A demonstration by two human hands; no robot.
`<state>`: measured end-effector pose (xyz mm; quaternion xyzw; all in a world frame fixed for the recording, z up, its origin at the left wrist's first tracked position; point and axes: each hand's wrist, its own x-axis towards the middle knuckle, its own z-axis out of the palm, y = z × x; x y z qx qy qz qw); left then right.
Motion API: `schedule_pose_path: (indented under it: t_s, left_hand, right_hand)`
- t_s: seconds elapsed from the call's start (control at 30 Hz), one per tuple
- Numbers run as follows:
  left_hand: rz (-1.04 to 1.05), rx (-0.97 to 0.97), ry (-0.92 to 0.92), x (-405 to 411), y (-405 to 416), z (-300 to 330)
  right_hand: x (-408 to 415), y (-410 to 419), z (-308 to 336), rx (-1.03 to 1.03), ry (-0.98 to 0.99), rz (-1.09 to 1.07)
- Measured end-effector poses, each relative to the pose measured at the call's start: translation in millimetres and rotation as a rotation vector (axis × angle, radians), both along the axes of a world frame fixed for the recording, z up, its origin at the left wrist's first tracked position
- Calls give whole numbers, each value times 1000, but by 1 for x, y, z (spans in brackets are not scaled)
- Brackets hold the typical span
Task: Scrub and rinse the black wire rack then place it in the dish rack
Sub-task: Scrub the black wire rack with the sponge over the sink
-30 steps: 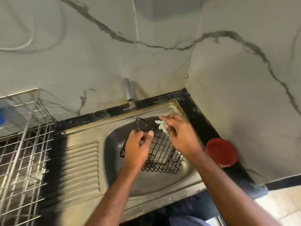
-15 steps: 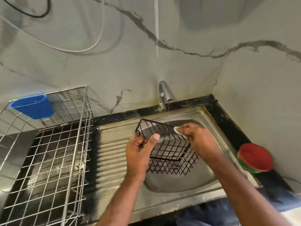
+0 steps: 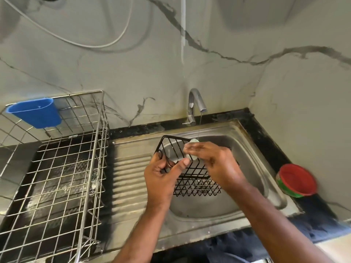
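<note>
Scrubbing stage, by the look of it: black wire rack (image 3: 195, 179) held tilted over the sink (image 3: 252, 149), left hand (image 3: 163, 179) gripping its corner, right hand (image 3: 214, 164) pinching a pale scrubber (image 3: 190, 156) against the wires under the tap's (image 3: 195, 103) thin stream. Rinse and placement remain. Dish rack (image 3: 57, 177) on the counter (image 3: 266, 133): nothing visible inside; blue cup (image 3: 36, 112) clipped to its rim, contents unseen. Red bowl (image 3: 296, 180) at right.
</note>
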<state>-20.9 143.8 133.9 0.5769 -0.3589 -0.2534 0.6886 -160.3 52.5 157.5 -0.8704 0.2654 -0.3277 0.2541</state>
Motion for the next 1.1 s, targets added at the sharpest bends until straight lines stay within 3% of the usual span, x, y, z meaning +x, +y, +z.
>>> schedule_pose_path:
  t_s: [0.2, 0.3, 0.37, 0.6, 0.73, 0.9, 1.1]
  left_hand:
    - [103, -41, 39, -14, -19, -14]
    - [140, 1, 61, -38, -25, -12]
    - [192, 40, 104, -55, -32, -7]
    - [318, 79, 339, -77, -51, -11]
    - [348, 119, 540, -81, -58, 1]
    - [365, 250, 644, -87, -60, 16]
    - [351, 305, 788, -82, -55, 13]
  right_hand:
    - [-54, -60, -25, 132, 220, -343]
    - [-69, -72, -27, 223, 237, -418]
    - [-64, -68, -19, 247, 230, -359]
    - [-51, -39, -5, -41, 139, 113]
    - [-80, -65, -31, -143, 126, 53]
    - [-85, -92, -36, 128, 10, -180]
    - [-62, -46, -31, 15, 67, 156]
